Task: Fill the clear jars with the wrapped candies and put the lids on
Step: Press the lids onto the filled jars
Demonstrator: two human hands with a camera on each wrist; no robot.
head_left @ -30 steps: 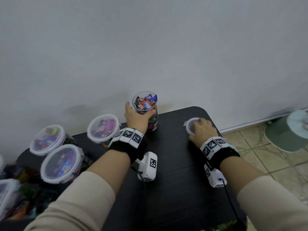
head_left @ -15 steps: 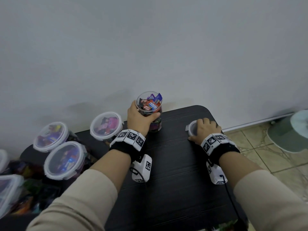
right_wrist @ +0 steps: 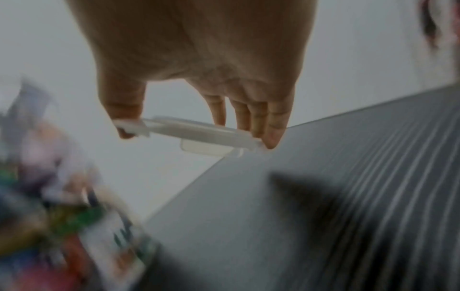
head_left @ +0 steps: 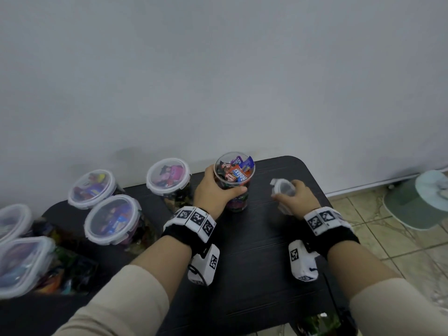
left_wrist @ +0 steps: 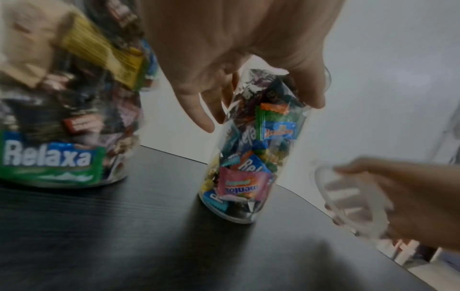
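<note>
**Open Jar Held, Lid Lifted Clear of the Desk**

The open jar [head_left: 234, 187] is a tall, smooth cylinder of clear plastic. It stands upright near the far edge of the desk [head_left: 254, 275], a black surface with fine straight grain lines and rounded corners. The jar is packed to its rim with wrapped candies [head_left: 236, 172] in glossy crinkled foil of red, blue, green and pink.

The left hand [head_left: 213, 190] wraps the upper wall of the jar, with fingers curled round the far side and the thumb across the near side.

The right hand [head_left: 297, 198] is just to the right of the jar and apart from it. It pinches the lid [head_left: 282, 190] by its rim between the thumb and the four fingertips. The lid is a round, translucent disc with a raised rim and flat locking tabs. It is held tilted above the desk, not touching it.

Three lidded jars [head_left: 168, 177] of the same clear plastic stand to the left, each holding candies under a translucent tabbed lid. Two rounded-rectangle containers [head_left: 21, 260] sit at the far left edge.
</note>
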